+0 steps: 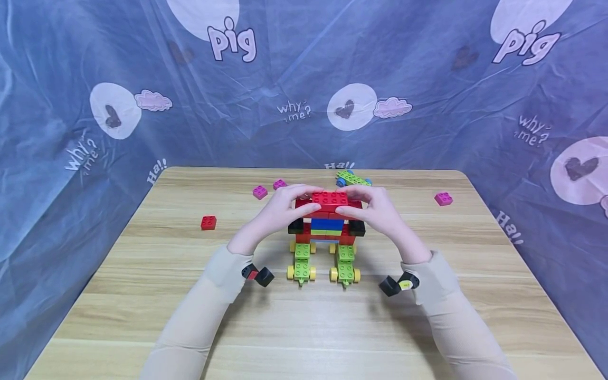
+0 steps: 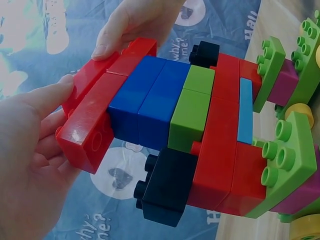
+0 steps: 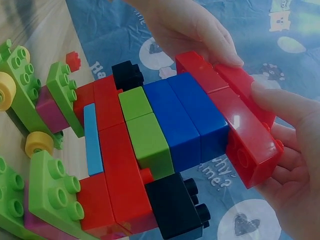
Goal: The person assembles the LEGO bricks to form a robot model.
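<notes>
A brick model stands upright on two green wheeled bases (image 1: 302,269) with yellow wheels. Above them are red bricks (image 2: 215,150), a light blue plate (image 2: 245,111), green bricks (image 3: 145,135), blue bricks (image 3: 185,112) and black bricks (image 2: 170,185) at the sides. A wide red brick (image 1: 330,198) sits at the very top. My left hand (image 1: 292,205) grips its left end, thumb in front and fingers behind. From the other side, my right hand (image 1: 378,208) holds its right end the same way. Whether the top brick is fully seated is unclear.
On the left of the table lies a small red brick (image 1: 208,222). Two magenta bricks (image 1: 259,192) lie behind the left hand, and another magenta brick (image 1: 444,199) is at the far right. A green car base (image 1: 352,178) with blue wheels stands near the back edge.
</notes>
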Tool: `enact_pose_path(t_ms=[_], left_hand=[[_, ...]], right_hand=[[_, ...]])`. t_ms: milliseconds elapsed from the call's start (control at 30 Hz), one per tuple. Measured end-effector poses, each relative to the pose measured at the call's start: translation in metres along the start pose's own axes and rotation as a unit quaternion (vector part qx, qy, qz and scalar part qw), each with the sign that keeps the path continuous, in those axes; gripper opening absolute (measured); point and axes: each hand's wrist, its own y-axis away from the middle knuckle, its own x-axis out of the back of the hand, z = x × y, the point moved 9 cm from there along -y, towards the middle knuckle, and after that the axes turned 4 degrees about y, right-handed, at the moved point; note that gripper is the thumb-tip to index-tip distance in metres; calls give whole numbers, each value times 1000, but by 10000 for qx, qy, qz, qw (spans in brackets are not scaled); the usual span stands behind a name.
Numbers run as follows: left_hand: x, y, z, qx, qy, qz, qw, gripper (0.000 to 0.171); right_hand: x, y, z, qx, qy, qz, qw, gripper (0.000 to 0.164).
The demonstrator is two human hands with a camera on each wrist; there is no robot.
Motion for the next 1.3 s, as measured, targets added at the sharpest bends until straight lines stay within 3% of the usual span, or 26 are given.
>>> enact_pose_path(t_ms=[1300], left_hand=[[1,-1,2,-193,-10,6,9998,40]], right_hand=[[1,0,-8,59,295,29,9995,41]])
